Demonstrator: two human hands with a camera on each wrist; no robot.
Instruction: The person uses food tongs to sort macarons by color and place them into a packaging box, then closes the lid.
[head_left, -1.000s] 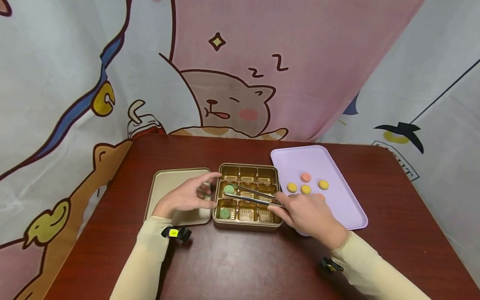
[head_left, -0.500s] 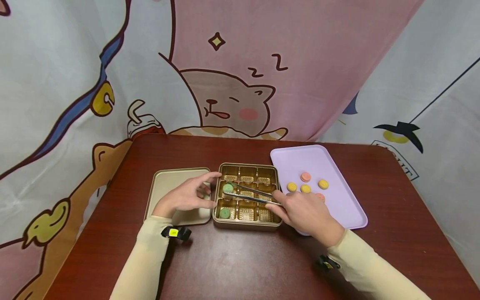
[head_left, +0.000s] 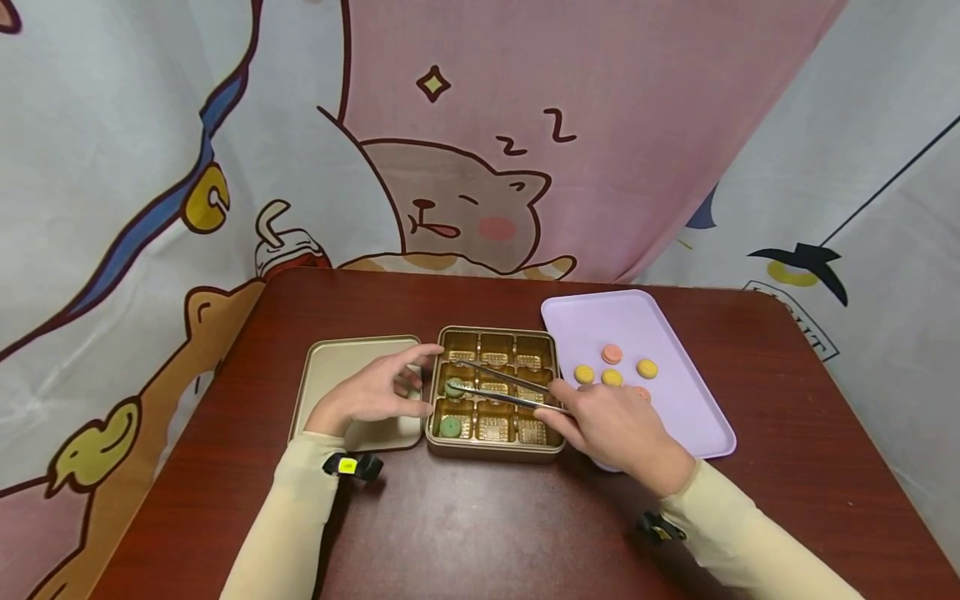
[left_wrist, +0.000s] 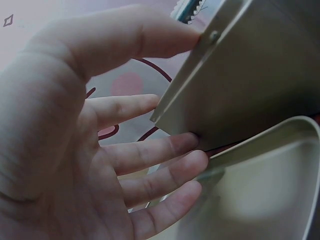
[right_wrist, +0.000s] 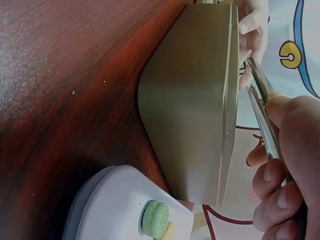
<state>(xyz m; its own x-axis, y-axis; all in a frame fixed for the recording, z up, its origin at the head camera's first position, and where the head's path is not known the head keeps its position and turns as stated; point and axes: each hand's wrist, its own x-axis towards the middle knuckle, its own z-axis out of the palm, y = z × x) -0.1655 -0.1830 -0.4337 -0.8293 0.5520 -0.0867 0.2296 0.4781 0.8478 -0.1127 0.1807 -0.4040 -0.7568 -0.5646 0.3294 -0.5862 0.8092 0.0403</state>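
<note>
In the head view, a square gold tin (head_left: 495, 452) with a compartmented gold insert stands mid-table. My right hand (head_left: 618, 429) grips metal tongs (head_left: 517, 400) from the right, their toothed arms spread over the middle row. One green macaron (head_left: 453, 388) lies in the left compartment of that row, by the tong tips, and another green macaron (head_left: 450, 427) in the compartment nearer me. Nothing shows between the tips in the right wrist view. My left hand (head_left: 375, 387) touches the tin's left side, thumb and fingertips at its rim (left_wrist: 185, 75), fingers spread and slightly bent.
The tin's lid (head_left: 330, 367) lies on the left, partly under my left hand. On the right, a lilac tray (head_left: 600, 317) holds yellow macarons (head_left: 647, 368), pink macarons (head_left: 612, 354) and a green macaron (right_wrist: 156, 219). A printed curtain (head_left: 637, 125) hangs behind the table.
The tongs have let go of the upper green macaron, which has dropped into the left middle compartment. Their arms have spread wider. My left hand stays in place.
</note>
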